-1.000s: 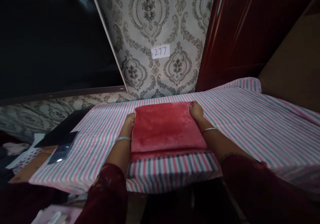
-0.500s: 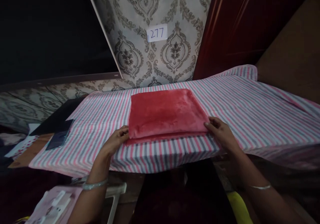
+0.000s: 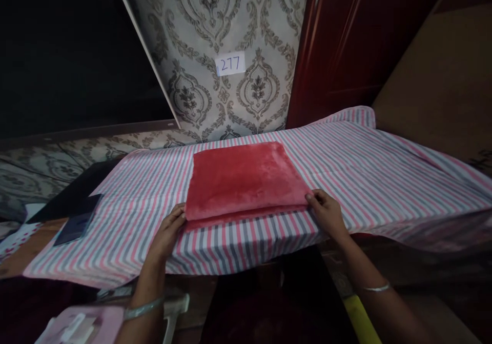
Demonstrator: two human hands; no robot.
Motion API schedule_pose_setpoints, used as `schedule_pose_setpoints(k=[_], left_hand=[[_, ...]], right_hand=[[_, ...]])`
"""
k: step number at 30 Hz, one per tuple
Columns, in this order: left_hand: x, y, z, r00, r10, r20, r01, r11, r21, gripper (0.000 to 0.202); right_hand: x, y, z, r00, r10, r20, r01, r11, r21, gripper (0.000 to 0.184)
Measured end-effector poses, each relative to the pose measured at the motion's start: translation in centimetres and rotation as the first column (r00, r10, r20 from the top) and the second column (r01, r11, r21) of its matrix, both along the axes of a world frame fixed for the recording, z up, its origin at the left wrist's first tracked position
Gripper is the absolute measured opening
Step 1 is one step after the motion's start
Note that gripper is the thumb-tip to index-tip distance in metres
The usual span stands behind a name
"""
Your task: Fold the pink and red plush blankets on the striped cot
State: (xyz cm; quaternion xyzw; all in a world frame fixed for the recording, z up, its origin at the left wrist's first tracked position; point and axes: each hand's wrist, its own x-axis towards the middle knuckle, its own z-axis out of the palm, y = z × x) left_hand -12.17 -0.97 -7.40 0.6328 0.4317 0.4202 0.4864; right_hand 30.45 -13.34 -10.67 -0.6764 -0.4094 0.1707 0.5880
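Note:
A folded red plush cloth lies flat on a surface covered by a pink, grey and white striped sheet. My left hand grips the cloth's near left corner, fingers curled on its edge. At the near right corner, my right hand pinches the top layer, which is lifted slightly off the layer beneath. A bangle shows on each wrist.
A dark phone rests on the sheet's left edge beside a black flat object. A paper label reading 277 is stuck on patterned wallpaper behind. A red-brown cabinet stands at back right. A pink and white object sits low left.
Both hands have drawn back from the cloth's far corners to its near corners and taken hold there. The view has shifted slightly left.

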Motion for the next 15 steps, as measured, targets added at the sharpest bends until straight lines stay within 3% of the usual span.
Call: schedule_pose_setpoints(k=[3, 7, 11, 15], left_hand=[[0.2, -0.3, -0.3, 1.0, 0.0, 0.011, 0.0, 0.999, 0.041, 0.046], [1.0, -0.7, -0.4, 0.981, 0.126, -0.15, -0.106, 0.985, 0.135, 0.053], [1.2, -0.9, -0.6, 0.979, 0.13, -0.158, -0.109, 0.985, 0.131, 0.055], [0.9, -1.0, -0.1, 0.981, 0.1, -0.167, -0.072, 0.984, 0.165, 0.051]], right_hand=[[-0.1, 0.0, -0.6, 1.0, -0.015, -0.006, 0.015, 1.0, 0.013, 0.039], [0.1, -0.3, -1.1, 0.998, -0.02, 0.066, 0.02, 1.0, 0.01, 0.046], [0.6, -0.8, -1.4, 0.944, 0.088, 0.317, -0.12, 0.989, 0.082, 0.074], [0.8, -0.9, -1.1, 0.867, 0.108, 0.487, -0.174, 0.981, 0.091, 0.048]])
